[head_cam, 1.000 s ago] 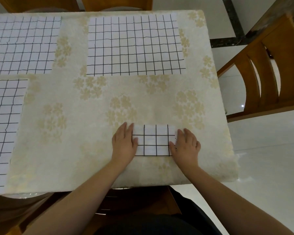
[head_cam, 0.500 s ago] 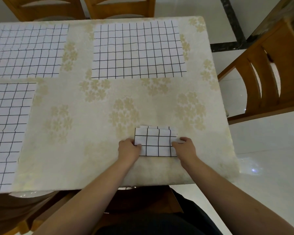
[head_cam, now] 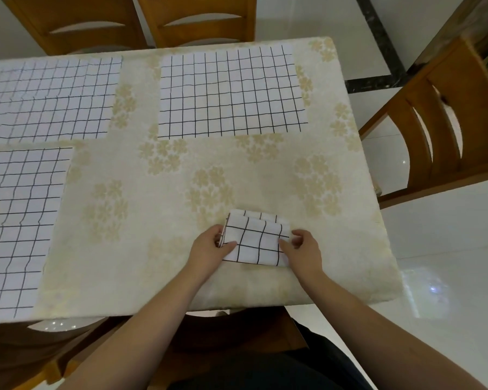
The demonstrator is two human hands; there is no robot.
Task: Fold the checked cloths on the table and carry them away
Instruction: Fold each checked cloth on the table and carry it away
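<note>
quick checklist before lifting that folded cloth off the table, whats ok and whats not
1. Left hand grips the folded checked cloth at its left edge: ok.
2. Right hand pinches its right edge: ok.
3. Layers squared up: not ok, a back layer sticks out past the top one.
4. Cloth clear of the table edge: ok.
5. Other cloths folded: not ok, the far cloth and two left ones lie flat.
6. Drop-off spot: cannot tell.
</note>
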